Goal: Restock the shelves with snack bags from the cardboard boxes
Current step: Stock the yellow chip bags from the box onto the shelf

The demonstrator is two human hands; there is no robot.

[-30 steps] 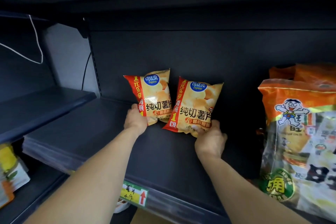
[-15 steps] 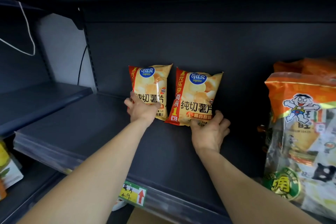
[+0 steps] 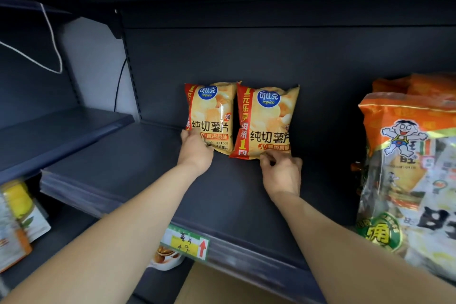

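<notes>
While the left bag (image 3: 212, 116) and right bag (image 3: 267, 121) stand upright, touching, on the shelf (image 3: 148, 170), the former's lower corner is gripped by fingers of the left hand (image 3: 195, 154); the latter's bottom edge is pinched by fingers of the right hand (image 3: 283, 173).

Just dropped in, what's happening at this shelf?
A person is standing two yellow chip bags upright, side by side, at the back of the shelf. The left hand grips the lower corner of the left chip bag; the right hand pinches the bottom edge of the right chip bag. A large orange snack pack sits to the right.
</notes>
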